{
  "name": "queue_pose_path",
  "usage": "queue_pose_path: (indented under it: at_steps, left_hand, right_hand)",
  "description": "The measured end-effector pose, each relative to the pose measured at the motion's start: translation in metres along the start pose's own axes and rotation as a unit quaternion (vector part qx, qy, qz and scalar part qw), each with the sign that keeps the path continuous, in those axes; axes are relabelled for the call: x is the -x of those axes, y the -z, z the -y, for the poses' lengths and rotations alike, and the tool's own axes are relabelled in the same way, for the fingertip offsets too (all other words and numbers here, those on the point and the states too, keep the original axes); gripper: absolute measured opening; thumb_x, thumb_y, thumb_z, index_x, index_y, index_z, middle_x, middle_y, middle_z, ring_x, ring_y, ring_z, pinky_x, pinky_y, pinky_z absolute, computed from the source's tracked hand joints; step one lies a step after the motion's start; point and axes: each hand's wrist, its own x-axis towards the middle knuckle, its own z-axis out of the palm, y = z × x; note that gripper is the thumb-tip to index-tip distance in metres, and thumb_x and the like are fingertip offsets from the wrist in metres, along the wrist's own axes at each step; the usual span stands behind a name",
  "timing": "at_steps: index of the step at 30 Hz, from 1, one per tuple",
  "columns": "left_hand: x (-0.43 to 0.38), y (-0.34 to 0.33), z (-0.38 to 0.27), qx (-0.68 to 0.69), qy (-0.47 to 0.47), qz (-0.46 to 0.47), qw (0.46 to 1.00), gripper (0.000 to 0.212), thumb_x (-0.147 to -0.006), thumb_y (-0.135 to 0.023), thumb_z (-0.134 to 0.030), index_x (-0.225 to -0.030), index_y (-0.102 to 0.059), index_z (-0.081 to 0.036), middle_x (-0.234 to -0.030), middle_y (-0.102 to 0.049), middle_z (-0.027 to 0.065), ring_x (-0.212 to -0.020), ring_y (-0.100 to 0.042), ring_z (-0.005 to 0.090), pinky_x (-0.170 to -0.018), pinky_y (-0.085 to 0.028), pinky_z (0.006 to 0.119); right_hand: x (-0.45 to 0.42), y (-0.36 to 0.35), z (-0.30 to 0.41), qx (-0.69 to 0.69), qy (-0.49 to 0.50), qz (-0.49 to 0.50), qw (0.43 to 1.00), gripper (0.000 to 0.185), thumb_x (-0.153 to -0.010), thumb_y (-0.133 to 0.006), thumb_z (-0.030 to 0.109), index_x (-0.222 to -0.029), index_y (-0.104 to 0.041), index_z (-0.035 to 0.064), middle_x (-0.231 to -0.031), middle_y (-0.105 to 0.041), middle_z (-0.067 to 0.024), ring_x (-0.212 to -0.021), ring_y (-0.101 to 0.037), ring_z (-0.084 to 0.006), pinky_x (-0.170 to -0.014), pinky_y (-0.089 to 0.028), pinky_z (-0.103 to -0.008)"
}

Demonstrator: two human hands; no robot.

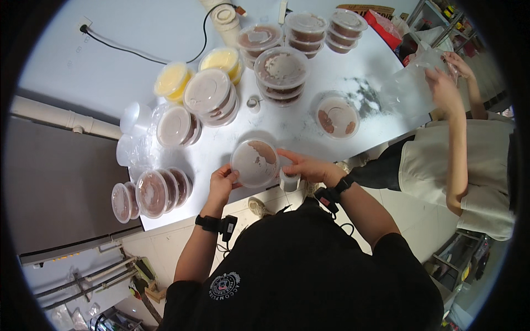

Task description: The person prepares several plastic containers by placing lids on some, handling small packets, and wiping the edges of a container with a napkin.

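A round clear plastic container [255, 163] with a frosted lid and brown contents is at the table's near edge. My left hand [223, 181] grips its left rim, thumb on the lid. On the other side, my right hand [308, 166] holds a small whitish cylindrical object [289, 182], and its index finger reaches the container's right rim. What the cylinder is cannot be made out. Another lidded container [338, 117] with brown contents sits alone to the right. Beyond my hands stands a small white cylindrical item [253, 104].
Stacked brown-filled containers [282, 68] line the back and left of the white table [285, 132]. Yellow-filled tubs [219, 60] stand near the wall. Crumpled clear plastic [143, 140] lies at left. A co-worker's hands [445, 85] hold a clear plastic bag [414, 82] at right.
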Motion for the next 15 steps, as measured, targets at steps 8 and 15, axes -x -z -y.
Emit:
queue_pose_path:
  at_steps: [8, 15]
  left_hand:
    - [0.029, -0.012, -0.033, -0.026, -0.131, -0.020, 0.991, 0.042, -0.100, -0.074, -0.014, -0.137, -0.061, 0.002, -0.110, -0.072, 0.0077, -0.095, -0.069, 0.0134, -0.077, -0.055, 0.027]
    - [0.045, -0.059, -0.081, 0.137, 0.027, 0.283, 0.949, 0.071, -0.100, -0.076, -0.019, -0.154, -0.039, 0.007, -0.140, -0.056, 0.0115, -0.120, -0.065, 0.0209, -0.101, -0.057, 0.034]
  right_hand:
    - [0.016, -0.046, 0.045, 0.313, 0.175, -0.161, 0.919, 0.098, -0.092, -0.079, 0.024, -0.169, -0.020, 0.0092, -0.162, -0.044, -0.0220, -0.134, -0.058, -0.0276, -0.114, -0.045, -0.0395]
    - [0.012, -0.085, 0.074, 0.459, 0.369, -0.206, 0.781, 0.089, -0.086, -0.080, 0.018, -0.161, -0.034, 0.0030, -0.160, -0.042, -0.0262, -0.143, -0.048, -0.0458, -0.115, -0.044, -0.0483]
